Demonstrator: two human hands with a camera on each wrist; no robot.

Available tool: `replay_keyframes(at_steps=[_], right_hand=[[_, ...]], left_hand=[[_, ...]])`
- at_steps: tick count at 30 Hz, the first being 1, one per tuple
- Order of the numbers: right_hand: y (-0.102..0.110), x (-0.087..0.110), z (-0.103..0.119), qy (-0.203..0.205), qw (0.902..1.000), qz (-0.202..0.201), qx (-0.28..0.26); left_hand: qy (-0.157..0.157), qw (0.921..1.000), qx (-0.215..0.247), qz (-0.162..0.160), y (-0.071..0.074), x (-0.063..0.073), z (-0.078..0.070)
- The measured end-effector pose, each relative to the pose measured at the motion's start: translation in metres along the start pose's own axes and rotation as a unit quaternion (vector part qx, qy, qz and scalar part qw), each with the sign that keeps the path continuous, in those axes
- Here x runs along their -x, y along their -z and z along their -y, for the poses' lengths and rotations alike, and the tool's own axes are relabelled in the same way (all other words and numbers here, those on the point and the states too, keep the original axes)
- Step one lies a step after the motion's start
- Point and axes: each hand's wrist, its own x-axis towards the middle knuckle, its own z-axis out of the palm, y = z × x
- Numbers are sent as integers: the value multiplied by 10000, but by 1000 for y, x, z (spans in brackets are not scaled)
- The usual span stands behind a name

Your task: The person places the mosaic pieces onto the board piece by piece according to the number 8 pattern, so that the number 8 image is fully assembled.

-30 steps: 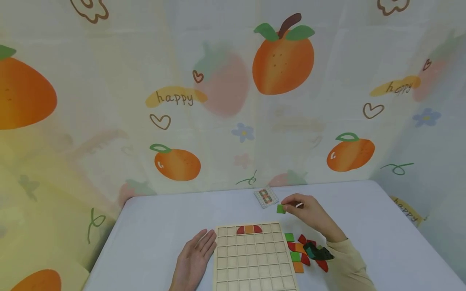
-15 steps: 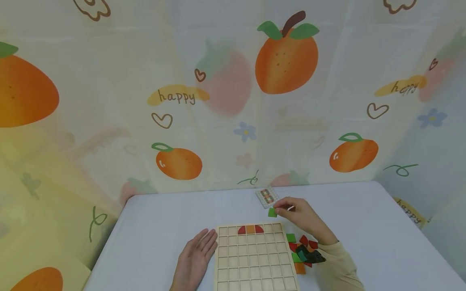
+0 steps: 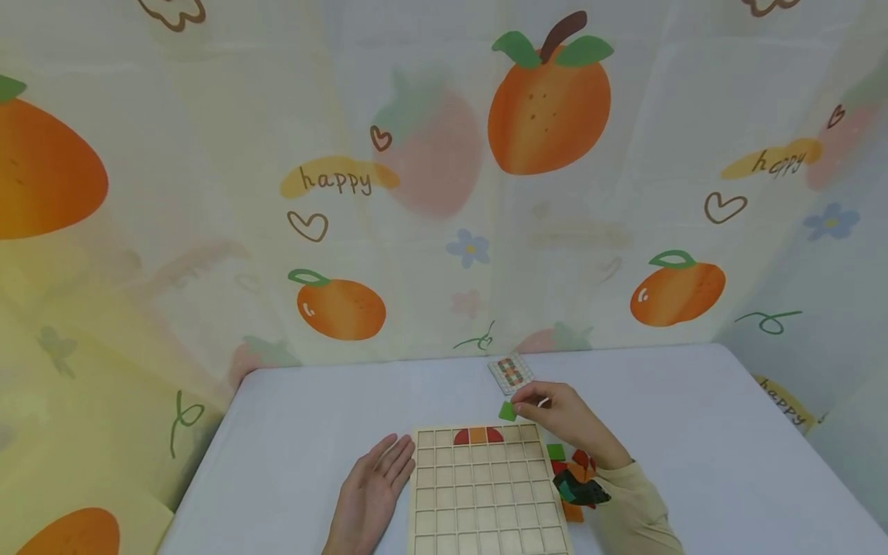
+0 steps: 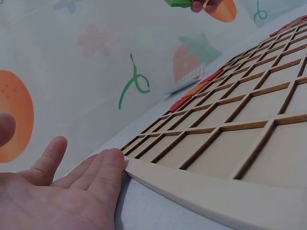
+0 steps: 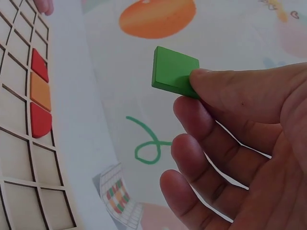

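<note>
My right hand [image 3: 560,416] pinches a green square tile [image 5: 173,71] between thumb and index finger, up off the table just past the far edge of the wooden grid board [image 3: 479,489]. In the board's far row sit an orange square tile [image 3: 478,435] and, on either side of it, a red rounded tile [image 5: 41,120] and a second red one [image 5: 39,65]. My left hand [image 3: 375,486] lies palm up at the board's left side, fingers straight, fingertips right at the frame's edge [image 4: 144,172].
A pattern card [image 3: 511,373] lies on the white table behind the board. To the board's right is a loose pile of green, red and orange tiles, including a green square [image 3: 556,452]; the dark wrist camera [image 3: 581,489] partly hides it. A fruit-printed curtain hangs behind.
My right hand has moved left and slightly toward the board with the green tile, which now appears turned. My left hand has stayed by the board.
</note>
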Motion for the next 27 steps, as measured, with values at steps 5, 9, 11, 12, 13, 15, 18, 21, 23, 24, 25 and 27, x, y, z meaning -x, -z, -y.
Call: replay_keyframes(at_steps=[5, 9, 11, 12, 13, 15, 18, 21, 23, 24, 25, 27], right_hand=[[-2, 2, -1, 2, 9999, 36, 127], [-4, 3, -2, 24, 9998, 146, 153], [-6, 4, -4, 36, 9996, 245, 137], [-8, 4, -5, 28, 9995, 294, 122], [-9, 4, -6, 39, 9993, 337, 141], [-12, 4, -8, 6, 9990, 402, 173], [-17, 4, -10, -15, 9987, 421, 278], [-21, 3, -11, -66, 9984, 430, 370], [-24, 2, -12, -69, 9981, 450, 420], [-26, 2, -13, -85, 9980, 470, 419], [-27, 2, -13, -104, 9978, 482, 439], [-30, 2, -16, -154, 9976, 534, 424]], left_hand=[[6, 10000, -12, 29, 0, -1, 0], [-10, 10000, -21, 14, -1, -1, 0], [-13, 10000, -29, 6, -2, -1, 0], [-15, 10000, -33, 7, -2, -1, 0], [-9, 10000, -16, 7, -2, 0, 0], [-11, 10000, -13, 5, -2, 0, 0], [-23, 10000, 1, 18, -1, -1, 0], [-26, 10000, 24, 30, 1, -1, 0], [-22, 10000, 50, 48, 1, -2, 1], [-20, 10000, 52, 64, 2, -2, 1], [-19, 9999, 68, 75, 2, -2, 1], [-11, 9999, 86, 94, 2, -2, 2]])
